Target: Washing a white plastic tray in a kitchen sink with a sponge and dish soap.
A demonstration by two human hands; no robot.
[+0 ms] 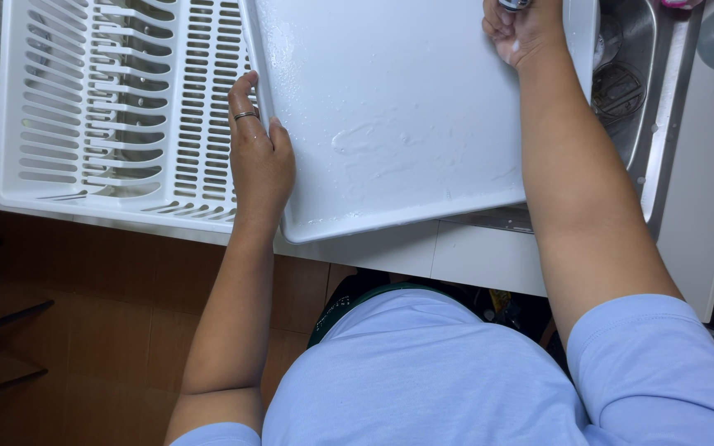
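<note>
Head view: left hand (259,161) grasps the nine o'clock edge of a wet white tray (398,116) lying over the steel sink (650,99); right hand (522,29), at one o'clock, is clenched on a small metal object (512,4). White dish rack (117,107) sits on the worktop (473,260) at ten o'clock.

White counter (473,260) under rack (84,107), tray (390,124)

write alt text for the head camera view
A person's left hand grips the edge of a wet white tray lying partly over a steel sink, while the right hand holds something small at its far side. A white dish rack sits beside it.
</note>
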